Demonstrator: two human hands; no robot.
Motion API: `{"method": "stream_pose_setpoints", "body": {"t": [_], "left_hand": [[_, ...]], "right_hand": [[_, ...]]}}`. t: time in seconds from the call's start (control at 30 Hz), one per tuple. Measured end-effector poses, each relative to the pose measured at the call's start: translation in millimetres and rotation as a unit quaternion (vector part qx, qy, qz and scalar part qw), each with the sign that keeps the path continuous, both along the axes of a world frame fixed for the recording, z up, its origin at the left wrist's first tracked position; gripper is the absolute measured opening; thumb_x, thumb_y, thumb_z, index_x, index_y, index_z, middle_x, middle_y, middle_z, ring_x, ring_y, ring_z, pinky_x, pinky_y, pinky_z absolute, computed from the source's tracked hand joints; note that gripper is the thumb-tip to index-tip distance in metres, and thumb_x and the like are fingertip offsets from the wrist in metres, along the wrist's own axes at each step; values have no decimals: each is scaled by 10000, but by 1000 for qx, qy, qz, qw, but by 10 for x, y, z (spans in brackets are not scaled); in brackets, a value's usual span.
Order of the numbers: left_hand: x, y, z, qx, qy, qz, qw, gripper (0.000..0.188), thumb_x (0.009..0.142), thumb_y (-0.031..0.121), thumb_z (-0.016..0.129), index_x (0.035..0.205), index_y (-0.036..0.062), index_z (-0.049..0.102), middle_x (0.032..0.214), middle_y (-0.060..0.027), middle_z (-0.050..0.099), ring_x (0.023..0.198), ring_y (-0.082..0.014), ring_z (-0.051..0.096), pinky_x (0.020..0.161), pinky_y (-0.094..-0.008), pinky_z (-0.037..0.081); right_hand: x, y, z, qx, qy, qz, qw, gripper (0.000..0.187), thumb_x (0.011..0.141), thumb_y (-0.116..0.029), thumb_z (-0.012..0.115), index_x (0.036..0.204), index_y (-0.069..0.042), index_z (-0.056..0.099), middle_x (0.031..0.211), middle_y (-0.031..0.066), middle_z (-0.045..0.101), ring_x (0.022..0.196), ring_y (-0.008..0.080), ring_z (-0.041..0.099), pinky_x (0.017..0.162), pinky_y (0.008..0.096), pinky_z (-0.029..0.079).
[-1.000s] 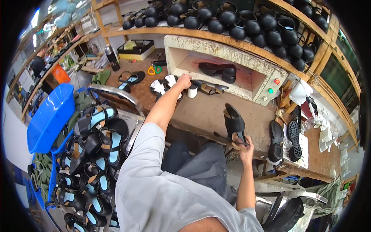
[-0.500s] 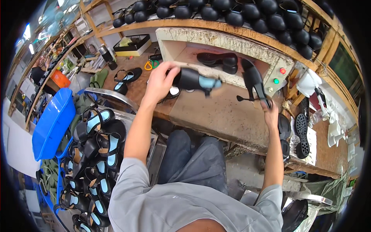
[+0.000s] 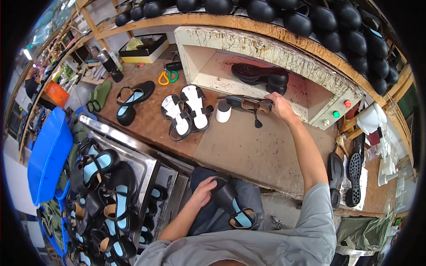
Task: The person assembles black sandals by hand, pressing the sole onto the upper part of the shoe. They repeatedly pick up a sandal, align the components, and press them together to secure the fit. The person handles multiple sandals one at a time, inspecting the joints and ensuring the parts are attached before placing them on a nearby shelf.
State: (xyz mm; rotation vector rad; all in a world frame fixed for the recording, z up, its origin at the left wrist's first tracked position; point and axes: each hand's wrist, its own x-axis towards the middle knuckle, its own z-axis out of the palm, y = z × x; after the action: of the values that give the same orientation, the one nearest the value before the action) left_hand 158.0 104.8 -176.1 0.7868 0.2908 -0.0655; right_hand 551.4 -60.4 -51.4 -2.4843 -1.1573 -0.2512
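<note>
In my left hand (image 3: 204, 192), low over my lap, is a black shoe (image 3: 225, 195) with a light blue insole and a strap at its heel end. My fingers close around its toe end. My right hand (image 3: 281, 107) reaches to the bench in front of the white heater box and grips another black shoe (image 3: 242, 102) by one end. That shoe lies on its side, a thin strap hanging from it; whether it rests on the bench is hard to tell. Beside it stands a small white pot with a black top (image 3: 223, 111).
Two white-soled sandals (image 3: 194, 108) and a black sandal (image 3: 133, 102) lie on the bench near orange-and-green scissors (image 3: 167, 77). Black soles (image 3: 259, 73) sit inside the box. Left stand piled sandals (image 3: 117, 199) and a blue basin (image 3: 49, 155); black shoes line the shelf (image 3: 213, 21) above.
My left hand has come down from above the bench to my lap with its shoe. The right hand has brought its shoe leftward, turning it sideways. White-soled sandals are now uncovered.
</note>
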Motion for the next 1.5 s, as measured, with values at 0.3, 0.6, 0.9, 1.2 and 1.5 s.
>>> {"method": "stream_pose_setpoints", "body": {"t": [0.3,0.6,0.9,1.2,1.5], "left_hand": [[209,-5,-119,58,3,-12,998,326,884,160,635,1156,1,550,1077,-77,628,985,-145,585,900,-308,457],[191,35,-201,49,10,-17,999,334,876,164,652,1152,3,556,1060,-63,625,963,-128,576,886,-296,457],[49,171,-33,-12,13,18,1000,385,844,145,669,1183,14,543,1093,-102,622,1013,-181,586,907,-341,470],[-31,-38,106,-189,-99,-11,977,351,883,179,566,1190,15,524,1224,-212,553,1139,-375,528,981,-493,421],[132,104,1433,-118,-116,-10,986,354,856,215,542,1139,2,533,1108,-224,592,1062,-377,575,919,-469,475]], "right_hand": [[84,-472,491,-22,202,-28,979,604,753,-152,692,1301,-32,467,1188,175,570,1096,290,563,932,367,451],[796,-80,563,266,165,-58,948,834,688,-309,806,1359,-33,394,1387,152,432,1282,262,394,1066,311,297],[757,145,601,188,125,-88,970,896,606,-325,847,1325,-6,419,1324,168,479,1246,275,429,1064,331,317],[-1352,-739,744,288,222,-64,929,890,553,-326,882,1254,35,467,1102,134,589,1017,219,570,912,334,450],[-3004,-864,-52,225,6,-58,973,607,786,-292,709,1277,-21,478,1225,175,517,1159,350,449,996,412,364]]}}
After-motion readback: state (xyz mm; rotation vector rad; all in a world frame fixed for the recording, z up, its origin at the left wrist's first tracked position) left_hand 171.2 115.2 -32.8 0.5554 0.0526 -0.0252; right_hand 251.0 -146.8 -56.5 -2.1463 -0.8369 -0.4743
